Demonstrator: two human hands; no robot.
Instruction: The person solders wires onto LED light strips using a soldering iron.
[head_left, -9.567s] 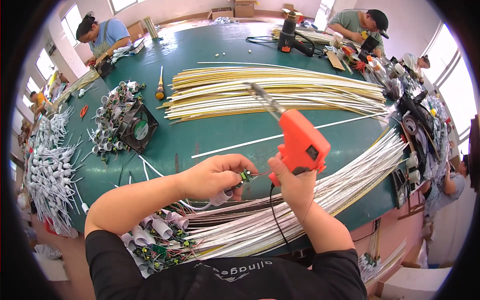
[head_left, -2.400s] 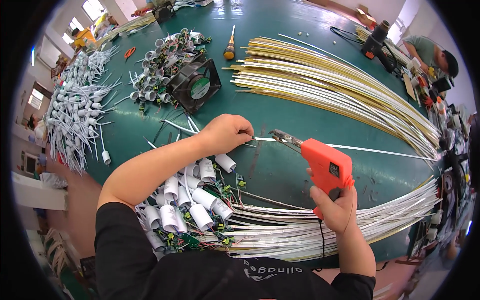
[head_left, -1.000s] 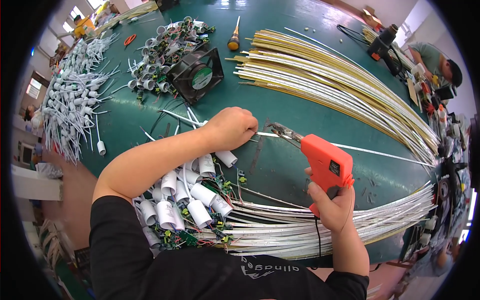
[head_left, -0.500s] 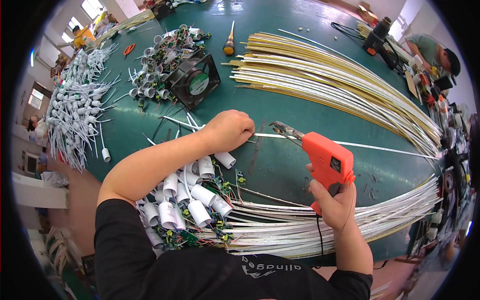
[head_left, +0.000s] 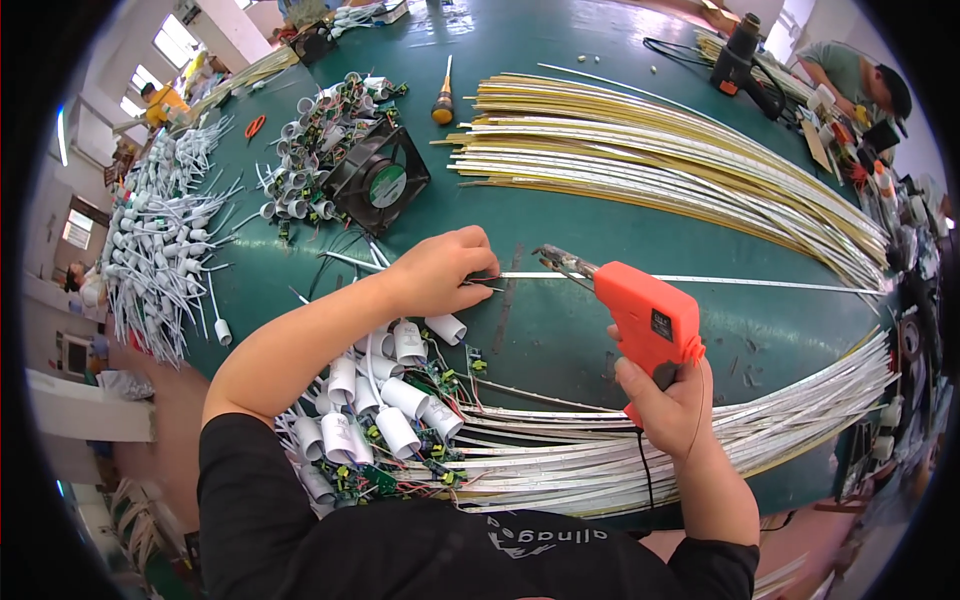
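My left hand (head_left: 440, 272) is at the near end of a thin white LED strip (head_left: 720, 281) lying across the green table. Its thumb stands apart from the bent fingers, and the fingertips touch or hover at the strip's end. Thin wires show in that gap. My right hand (head_left: 668, 395) is wrapped round the handle of an orange-red soldering gun (head_left: 648, 312), whose metal tip points left, above the strip. Below my left forearm lie white lamp caps (head_left: 398, 430) with small green circuit boards (head_left: 440, 462) and wires.
A bundle of white strips (head_left: 640, 455) lies close to my body; yellow and white strips (head_left: 650, 150) lie farther off. A black fan (head_left: 378, 178), a screwdriver (head_left: 443, 100), red-handled scissors (head_left: 255, 126) and piled white caps with cables (head_left: 165, 240) are around. Another person (head_left: 860, 80) works at far right.
My left thumb has moved away from the fingers, which were closed together at the strip's end. The soldering gun stays nearly in place. The whole view has shifted slightly.
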